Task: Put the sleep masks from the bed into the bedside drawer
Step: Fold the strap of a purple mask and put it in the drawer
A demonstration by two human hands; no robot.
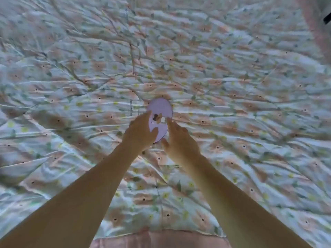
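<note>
Mask: 1 lilac sleep mask (160,114) lying mid-bed on the floral quilt (232,77).
Grip: left hand (140,136) fingers touching it; right hand (180,141) spread, empty.
Advice: I'd pinch both ends, lift flat.
Drawer: unseen.

Home bedroom, wide bed (232,86) filling the view, rumpled quilted coverlet (89,77) printed with peach flowers and green leaves, pink sheet (161,238) showing at the near edge
</note>
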